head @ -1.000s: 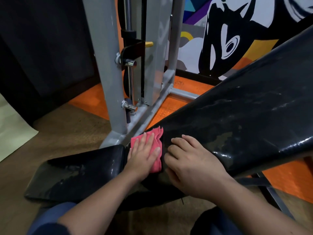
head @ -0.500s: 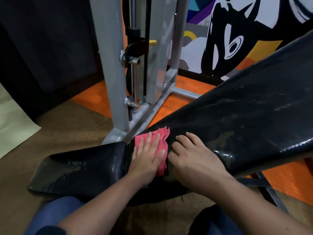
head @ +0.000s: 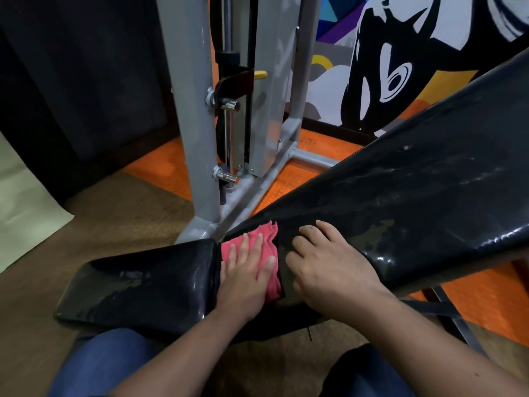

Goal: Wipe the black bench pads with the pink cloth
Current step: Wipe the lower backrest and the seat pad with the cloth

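A black inclined back pad (head: 415, 196) rises to the upper right, glossy and streaked. A black seat pad (head: 143, 285) lies flat at lower left. The pink cloth (head: 270, 242) sits at the narrow low end of the back pad, by the gap between the pads. My left hand (head: 246, 270) lies flat on the cloth with fingers spread, pressing it down. My right hand (head: 329, 267) rests palm-down on the back pad just right of the cloth, fingers curled a little, holding nothing.
A grey steel machine frame (head: 197, 138) with chrome pins stands right behind the pads. Orange matting (head: 160, 167) and brown floor (head: 114, 213) surround it. A painted wall (head: 386, 67) is behind. The bench's metal legs (head: 458, 319) show at lower right. My knees are at the bottom.
My left hand with the cloth has crept slightly toward the gap between the pads. The right hand stays planted on the back pad.
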